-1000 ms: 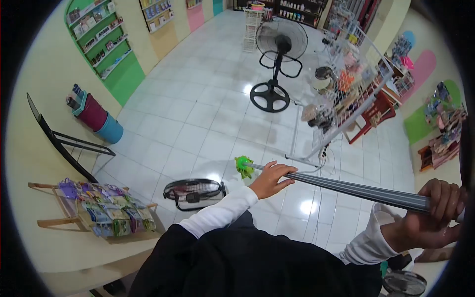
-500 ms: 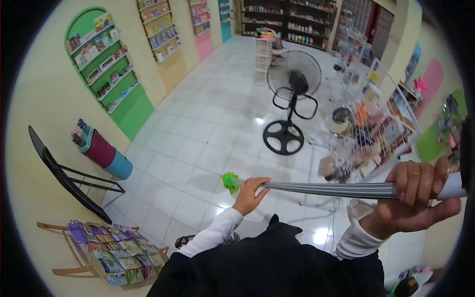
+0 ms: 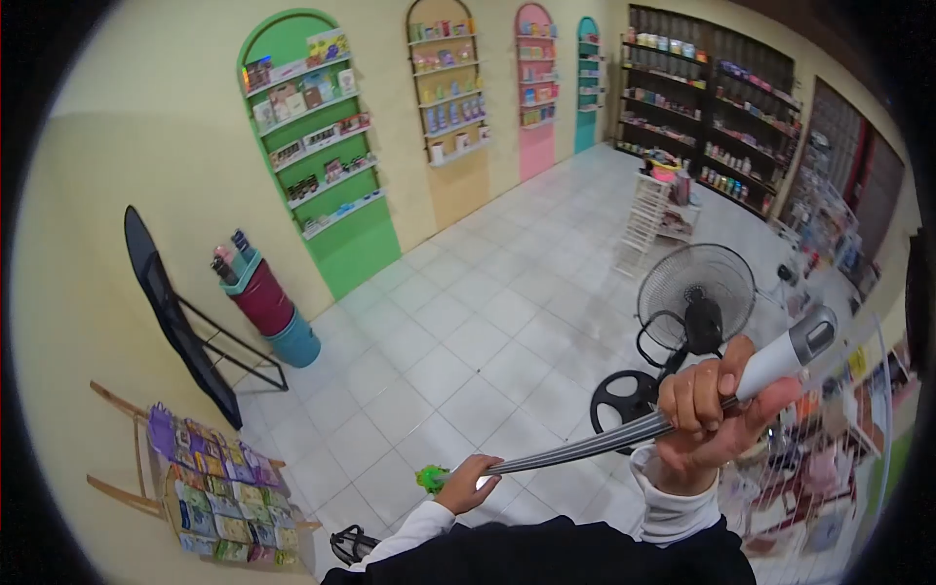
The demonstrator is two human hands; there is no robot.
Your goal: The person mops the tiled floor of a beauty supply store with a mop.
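pole (image 3: pixel 585 447): grey, pale lengthwise stripes | head (image 3: pixel 430 478): bright green | handle (image 3: pixel 773 365): white, grey tip (image 3: pixel 814 334) | sleeves (image 3: pixel 416 531): white

Toward six o'clock, the left hand (image 3: pixel 470 485) holds the striped pole (image 3: pixel 585 449) just beside its green head (image 3: pixel 429 478). At four o'clock, the right hand (image 3: pixel 710 409) wraps its white end (image 3: pixel 777 361); a black fan (image 3: pixel 704 327) stands at three, dark shelves (image 3: pixel 665 99) at two.

Cream walls (image 3: pixel 166 156) border a white tiled floor (image 3: pixel 450 378).

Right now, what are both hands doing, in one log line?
left hand: holds striped pole near green head | right hand: grips pole near white end
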